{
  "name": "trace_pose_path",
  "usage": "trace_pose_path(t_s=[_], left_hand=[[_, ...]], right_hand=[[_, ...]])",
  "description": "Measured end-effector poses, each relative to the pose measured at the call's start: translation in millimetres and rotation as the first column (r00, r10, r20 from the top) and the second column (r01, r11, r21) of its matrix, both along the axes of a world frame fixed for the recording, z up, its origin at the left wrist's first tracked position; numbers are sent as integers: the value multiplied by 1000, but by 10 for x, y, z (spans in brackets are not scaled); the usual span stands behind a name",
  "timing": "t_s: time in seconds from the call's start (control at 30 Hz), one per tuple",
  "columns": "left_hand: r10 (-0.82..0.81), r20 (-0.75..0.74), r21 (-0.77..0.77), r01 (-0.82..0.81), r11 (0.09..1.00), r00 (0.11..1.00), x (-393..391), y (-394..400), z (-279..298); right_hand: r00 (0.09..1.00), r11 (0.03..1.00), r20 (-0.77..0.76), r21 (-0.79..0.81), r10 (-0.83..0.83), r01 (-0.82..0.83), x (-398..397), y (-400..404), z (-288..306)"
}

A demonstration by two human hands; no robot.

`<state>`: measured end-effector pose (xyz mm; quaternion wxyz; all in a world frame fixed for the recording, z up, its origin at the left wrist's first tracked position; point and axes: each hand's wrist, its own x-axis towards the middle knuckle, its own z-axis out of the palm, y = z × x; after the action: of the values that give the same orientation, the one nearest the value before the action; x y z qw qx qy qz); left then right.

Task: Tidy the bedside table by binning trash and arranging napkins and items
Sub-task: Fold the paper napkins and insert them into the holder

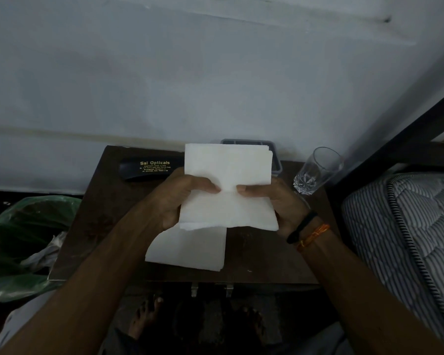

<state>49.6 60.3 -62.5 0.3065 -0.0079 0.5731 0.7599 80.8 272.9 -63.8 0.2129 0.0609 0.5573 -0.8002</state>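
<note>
Trash (46, 252) lay crumpled in the green-lined bin (16, 285), which stood just left of the bedside table (108, 201). On the table's back left we saw a dark spectacle case (151, 169) marked in gold lettering. Our left hand (174, 201) and right hand (274, 201) held a stack of white napkins (228, 190) above the table's middle, thumbs pinching its face from either side, fingers curled behind; the stack rose past both grips toward the wall and hung below them. A second folded napkin (190, 249) lay flat on the table beneath. A grey tray (246, 143) sat at the table's back, partly hidden, and a clear glass (318, 170) stood at its back right corner, beside the mattress (408, 226).
</note>
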Motion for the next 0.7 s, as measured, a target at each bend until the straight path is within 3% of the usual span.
trace_pose_path(t_s=[0.23, 0.43, 0.57, 0.7], left_hand=[[-18, 5, 89, 18, 996, 1000, 10, 9, 32], [55, -7, 28, -55, 998, 998, -4, -4, 47], [0, -66, 36, 2, 999, 998, 27, 5, 105], [11, -111, 33, -8, 999, 994, 9, -37, 140]], right_hand=[[998, 999, -49, -39, 35, -37, -50, -27, -50], [992, 985, -66, -125, 109, -116, -85, -1, 4], [998, 998, -69, -67, 4, -8, -65, 22, 24], [997, 994, -76, -105, 16, -24, -59, 62, 96]])
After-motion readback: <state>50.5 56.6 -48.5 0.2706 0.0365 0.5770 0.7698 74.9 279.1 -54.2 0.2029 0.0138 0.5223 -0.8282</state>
